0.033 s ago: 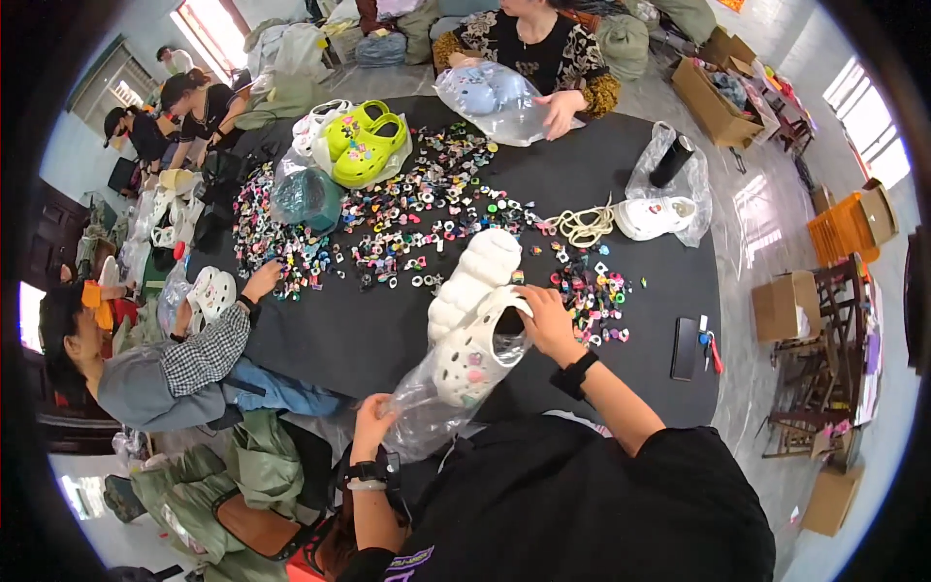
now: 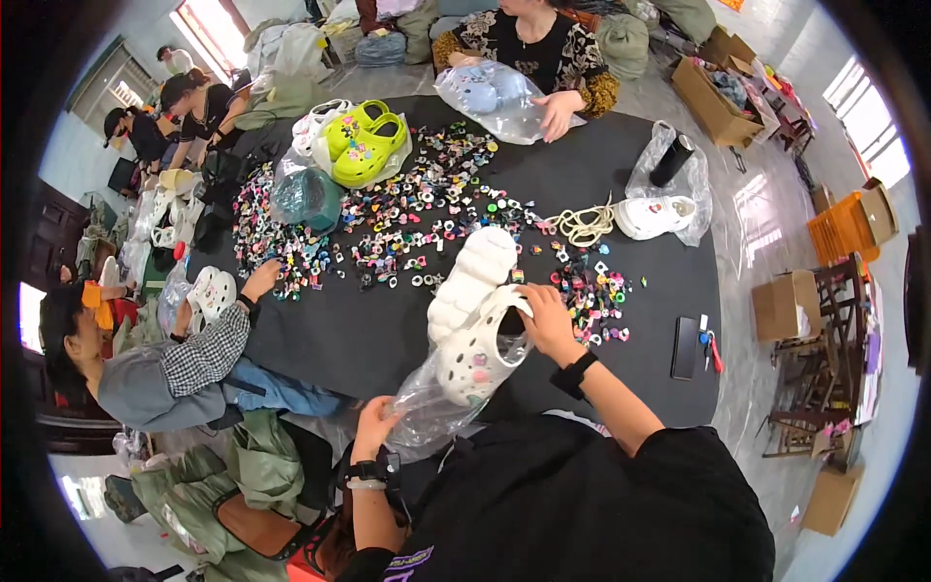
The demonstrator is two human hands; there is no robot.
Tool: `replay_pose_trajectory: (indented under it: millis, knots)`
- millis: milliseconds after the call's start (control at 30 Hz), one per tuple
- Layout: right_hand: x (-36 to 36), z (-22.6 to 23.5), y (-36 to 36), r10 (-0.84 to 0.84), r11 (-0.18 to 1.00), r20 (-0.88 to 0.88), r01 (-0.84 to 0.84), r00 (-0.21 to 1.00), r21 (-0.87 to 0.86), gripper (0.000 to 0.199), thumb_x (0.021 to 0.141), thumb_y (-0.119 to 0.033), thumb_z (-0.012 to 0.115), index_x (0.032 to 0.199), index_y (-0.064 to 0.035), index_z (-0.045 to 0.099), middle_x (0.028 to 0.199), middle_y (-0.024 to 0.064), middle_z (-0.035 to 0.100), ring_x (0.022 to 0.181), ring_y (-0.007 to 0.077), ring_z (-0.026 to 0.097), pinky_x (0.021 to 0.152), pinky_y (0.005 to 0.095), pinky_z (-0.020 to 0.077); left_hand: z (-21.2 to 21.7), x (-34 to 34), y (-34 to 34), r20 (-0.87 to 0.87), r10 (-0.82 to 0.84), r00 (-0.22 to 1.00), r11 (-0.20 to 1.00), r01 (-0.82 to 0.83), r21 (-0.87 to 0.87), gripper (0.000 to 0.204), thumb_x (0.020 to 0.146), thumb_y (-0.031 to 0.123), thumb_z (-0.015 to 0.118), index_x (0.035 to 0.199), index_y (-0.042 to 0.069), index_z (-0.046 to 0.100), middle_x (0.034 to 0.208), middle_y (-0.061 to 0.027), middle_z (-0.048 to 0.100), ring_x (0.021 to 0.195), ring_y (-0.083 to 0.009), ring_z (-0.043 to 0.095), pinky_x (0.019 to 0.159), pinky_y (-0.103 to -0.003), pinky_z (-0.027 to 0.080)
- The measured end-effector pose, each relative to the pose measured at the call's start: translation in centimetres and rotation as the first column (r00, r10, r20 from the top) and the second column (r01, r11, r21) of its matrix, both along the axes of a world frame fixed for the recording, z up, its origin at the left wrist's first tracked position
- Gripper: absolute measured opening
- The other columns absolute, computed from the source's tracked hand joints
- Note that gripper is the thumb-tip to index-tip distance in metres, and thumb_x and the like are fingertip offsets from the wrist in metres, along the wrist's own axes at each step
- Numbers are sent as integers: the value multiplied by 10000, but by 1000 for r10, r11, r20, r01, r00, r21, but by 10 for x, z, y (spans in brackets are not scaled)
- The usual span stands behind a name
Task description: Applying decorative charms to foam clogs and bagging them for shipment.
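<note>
My right hand point(image 2: 546, 325) is closed on the heel end of a white clog point(image 2: 473, 354) with holes and a few pastel charms. The clog is tilted, its toe inside a clear plastic bag point(image 2: 424, 412). Pressed against its far left side is a second white clog point(image 2: 475, 276), with its puffy, lobed sole showing. My left hand point(image 2: 372, 425) pinches the bag's edge at the lower left of the clogs. Many small colourful shoe charms point(image 2: 417, 209) lie scattered over the black table point(image 2: 310, 339) beyond the pair.
Yellow-green clogs point(image 2: 364, 145) stand at the far left, and a white shoe point(image 2: 655, 217) beside a black bottle point(image 2: 672, 161) at the far right. Nearer are cream cords point(image 2: 584, 226) and a phone point(image 2: 684, 347). A co-worker across handles a bagged item point(image 2: 490, 95); another, at left, holds white clogs point(image 2: 211, 296).
</note>
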State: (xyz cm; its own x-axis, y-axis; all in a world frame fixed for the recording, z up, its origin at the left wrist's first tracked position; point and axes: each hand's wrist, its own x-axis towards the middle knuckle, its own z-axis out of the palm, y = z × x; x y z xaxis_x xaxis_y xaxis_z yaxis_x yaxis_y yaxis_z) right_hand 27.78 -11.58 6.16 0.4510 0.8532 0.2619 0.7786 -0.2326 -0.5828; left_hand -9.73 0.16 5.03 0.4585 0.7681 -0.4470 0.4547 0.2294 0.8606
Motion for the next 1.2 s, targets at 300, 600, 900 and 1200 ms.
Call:
replay_pose_trajectory:
  millis: [300, 600, 900, 1200]
  knots:
    - [20, -3, 14, -310, 943, -265, 260, 913, -207, 251, 872, -180, 561, 1109, -130, 495, 985, 155, 623, 888, 354, 601, 725, 430, 473, -22, 4, -14, -74, -182, 981, 979, 173, -111, 235, 791, 165, 712, 895, -37, 652, 763, -1, 631, 677, -76, 542, 626, -250, 433]
    - [-7, -37, -35, 61, 991, -204, -36, 977, 126, 555, 697, 32, 601, 1227, -98, 501, 1256, 168, 451, 1147, 352, 470, 973, 382, 400, -30, -40, 3, -322, -77, 944, 958, 160, 240, 292, 714, 228, 757, 812, -25, 651, 760, -148, 656, 756, -229, 634, 695, -344, 477]
    - [-23, -49, -56, -187, 875, -320, 10, 929, -484, 591, 778, -89, 547, 1335, -123, 354, 1108, 281, 530, 983, 428, 570, 817, 471, 480, -13, 28, -10, -660, -264, 703, 680, 621, 389, 1065, 567, 351, 841, 1386, -10, 264, 1360, -236, 389, 1263, -388, 365, 1028, -426, 318]
    - [-27, -58, -81, -78, 972, -459, -36, 885, -233, 545, 784, -152, 619, 1279, -86, 400, 1155, 247, 528, 990, 416, 568, 813, 456, 474, -96, 79, 3, -77, -118, 990, 969, 98, -227, 1009, 732, 428, 750, 1380, -117, 203, 1415, -295, 288, 1316, -344, 321, 1056, -352, 297]
